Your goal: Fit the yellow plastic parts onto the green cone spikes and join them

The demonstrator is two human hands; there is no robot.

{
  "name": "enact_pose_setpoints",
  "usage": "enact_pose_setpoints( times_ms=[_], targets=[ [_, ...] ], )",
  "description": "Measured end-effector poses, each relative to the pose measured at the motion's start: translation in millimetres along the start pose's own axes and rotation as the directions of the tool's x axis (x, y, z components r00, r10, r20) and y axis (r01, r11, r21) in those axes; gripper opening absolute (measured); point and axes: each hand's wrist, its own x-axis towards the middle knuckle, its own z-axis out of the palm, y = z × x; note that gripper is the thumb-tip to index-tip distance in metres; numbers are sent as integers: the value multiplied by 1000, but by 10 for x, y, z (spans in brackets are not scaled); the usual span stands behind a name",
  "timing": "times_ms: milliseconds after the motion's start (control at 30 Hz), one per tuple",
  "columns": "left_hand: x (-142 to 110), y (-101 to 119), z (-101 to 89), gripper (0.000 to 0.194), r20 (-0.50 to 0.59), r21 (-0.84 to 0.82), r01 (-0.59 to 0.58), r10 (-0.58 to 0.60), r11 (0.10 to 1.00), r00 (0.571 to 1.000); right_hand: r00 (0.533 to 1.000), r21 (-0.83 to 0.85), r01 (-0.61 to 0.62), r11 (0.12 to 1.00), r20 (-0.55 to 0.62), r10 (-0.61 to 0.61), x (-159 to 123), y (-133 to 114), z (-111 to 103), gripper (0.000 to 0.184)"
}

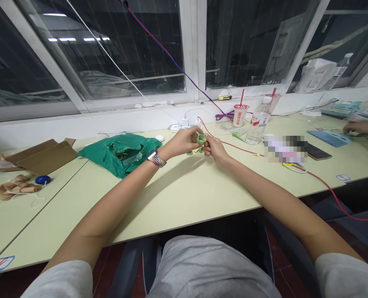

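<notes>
Two bare hands meet over a small green plastic ring [200, 138], held just above the surface [171, 198]. The left hand [181, 142], with a woven watch band [156, 159] on its wrist, has its grip closed on the ring from the left, and the right hand [214, 150] pinches it from the right, so both grips are closed on the same piece. The fingers hide part of the ring, and I can't tell whether it is a single piece or a coil.

A few small green pieces [194, 152] lie just below the ring, and a red wire [233, 145] runs off to its right. Behind the ring stand a paper cup with a red straw [240, 115] and a clear water bottle [258, 122]. A crumpled green plastic bag [118, 153] lies to its left, with a flattened cardboard box [43, 155] farther out. Well to its right, another person's hand [360, 128] is at work beside a blue pad [328, 138].

On a piece this small, fingertip pressure from both sides works well, with the wrists kept steady and the fingers clear of the spot being worked.
</notes>
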Motion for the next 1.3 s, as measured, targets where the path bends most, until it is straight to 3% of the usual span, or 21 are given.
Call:
enact_pose_setpoints(
  times_ms=[133, 300, 433, 633, 767, 1000, 1300],
  targets=[
    [24, -33, -109, 21, -3, -222, 108, -111, 969, 994, 992, -81, 124, 989, 38, -121, 19, -29, -60, 48],
    [31, -123, -185, 30, 14, -301, 196, -201, 933, 980, 955, -98, 291, 952, 83, -283, -29, -92, -79, 53],
    [29, -188, -176, 45, 0, -411, 228, -250, 883, 968, 947, -109, 315, 943, 95, -306, -33, -92, -64, 54],
    [9, -99, -175, 41, 117, -572, 372, -377, 730, 919, 914, -98, 403, 910, 97, -394, -58, -90, -44, 52],
    [-3, -78, -201, 39, 156, -606, 392, -380, 692, 912, 915, -98, 401, 911, 97, -393, -85, -101, -30, 53],
    [-21, -176, -189, 43, 166, -614, 362, -333, 701, 928, 926, -146, 369, 918, 145, -350, -101, -136, -53, 50],
    [-33, -162, -225, 44, 246, -546, 438, -363, 714, 899, 926, -141, 338, 931, 225, -302, -90, -109, -80, 53]
  ],
)
